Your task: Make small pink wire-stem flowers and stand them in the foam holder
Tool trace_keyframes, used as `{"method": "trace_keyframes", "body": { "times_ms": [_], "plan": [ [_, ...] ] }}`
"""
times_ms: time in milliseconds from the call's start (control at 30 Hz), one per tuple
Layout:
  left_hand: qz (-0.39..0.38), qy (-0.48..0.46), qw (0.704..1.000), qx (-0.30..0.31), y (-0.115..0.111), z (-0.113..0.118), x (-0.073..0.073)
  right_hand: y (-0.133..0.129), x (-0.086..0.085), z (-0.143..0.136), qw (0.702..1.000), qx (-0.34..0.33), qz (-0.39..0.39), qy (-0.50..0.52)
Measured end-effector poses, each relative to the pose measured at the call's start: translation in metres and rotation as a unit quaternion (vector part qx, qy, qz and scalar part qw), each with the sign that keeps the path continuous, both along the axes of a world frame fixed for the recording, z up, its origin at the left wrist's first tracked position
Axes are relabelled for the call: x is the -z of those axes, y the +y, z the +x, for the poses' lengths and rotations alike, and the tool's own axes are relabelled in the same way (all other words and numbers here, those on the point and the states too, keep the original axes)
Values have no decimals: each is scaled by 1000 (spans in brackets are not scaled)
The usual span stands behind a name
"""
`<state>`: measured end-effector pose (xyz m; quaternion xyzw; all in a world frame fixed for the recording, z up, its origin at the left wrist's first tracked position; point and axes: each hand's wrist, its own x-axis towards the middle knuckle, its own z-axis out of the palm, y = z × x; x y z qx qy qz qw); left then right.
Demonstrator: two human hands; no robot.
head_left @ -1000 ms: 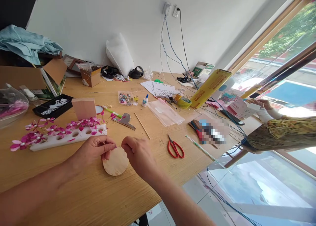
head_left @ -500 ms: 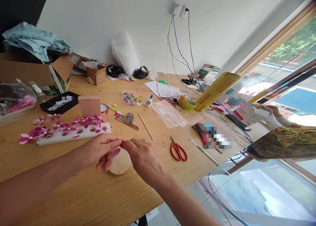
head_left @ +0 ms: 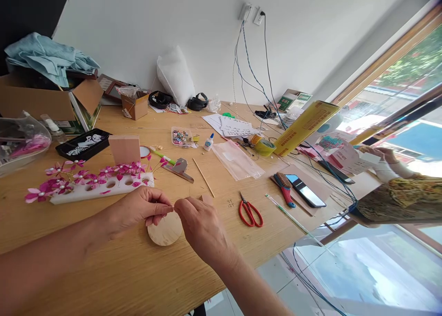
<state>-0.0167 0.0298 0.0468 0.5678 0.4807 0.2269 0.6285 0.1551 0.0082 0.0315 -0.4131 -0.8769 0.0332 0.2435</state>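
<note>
Above a round wooden disc (head_left: 165, 233), my left hand (head_left: 147, 209) and my right hand (head_left: 198, 224) meet fingertip to fingertip, both pinched. Whatever sits between the fingertips is too small to make out. Left of my hands stands a white foam block (head_left: 117, 185) with round holes; pink wire flowers (head_left: 81, 175) with pearly centres rest in and over it. Behind the block is an upright square wooden piece (head_left: 125, 149). A small wooden block (head_left: 206, 199) shows partly behind my right hand. Red-handled scissors (head_left: 250, 211) lie to the right of my hands.
Beyond my hands lie a thin wooden stick (head_left: 203, 177), a metal clip (head_left: 179, 169), a glue bottle (head_left: 208, 142) and a bead box (head_left: 182, 137). Toward the right are a brush (head_left: 285, 189), a phone (head_left: 306, 190) and cables. Another person's hands (head_left: 385, 154) hold something at far right.
My fingertips remain together, slightly lower. The pink petal visible under my left hand before is no longer in sight, and the left fingers are more curled. The small wooden block shows more.
</note>
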Motion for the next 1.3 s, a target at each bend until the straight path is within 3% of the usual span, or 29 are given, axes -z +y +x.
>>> {"method": "trace_keyframes", "body": {
  "times_ms": [67, 133, 233, 300, 367, 467, 533, 633, 800, 967, 1100, 1200, 1300],
  "plan": [
    [72, 51, 996, -1, 1, 0, 0, 0, 0, -4, 996, 35, -51, 65],
    [190, 112, 975, 4, 1, 1, -1, 3, 1, -7, 970, 75, -173, 153],
    [356, 165, 920, 25, -1, 1, -2, 15, 3, -6, 877, 89, -398, 255],
    [375, 171, 910, 37, 0, 2, 0, 22, 2, -1, 837, 74, -476, 261],
    [305, 167, 937, 31, 1, 2, 3, 25, -2, 5, 858, 87, -451, 232],
    [118, 111, 987, 3, 5, 0, 9, 14, -13, 12, 949, 111, -213, 204],
    [24, 52, 998, -21, 7, -1, 10, 2, -17, 13, 982, 46, -45, 177],
    [-49, -19, 998, -39, 7, -1, 8, -10, -13, 10, 995, -67, 37, 66],
    [-112, -50, 992, -34, 5, 2, 3, -3, 8, 10, 995, -58, 57, -65],
    [-123, -61, 990, -34, 4, 2, 5, 6, 15, 15, 994, -80, 42, -54],
    [-111, -41, 993, -17, 5, 2, 5, 7, 18, 12, 999, -49, 1, -17],
    [-63, 13, 998, 7, 6, 3, 5, 3, 17, 6, 998, -10, -57, 32],
    [114, 108, 987, 30, 4, 4, 9, -1, 10, -2, 980, 69, -156, 102]
  ]
}}
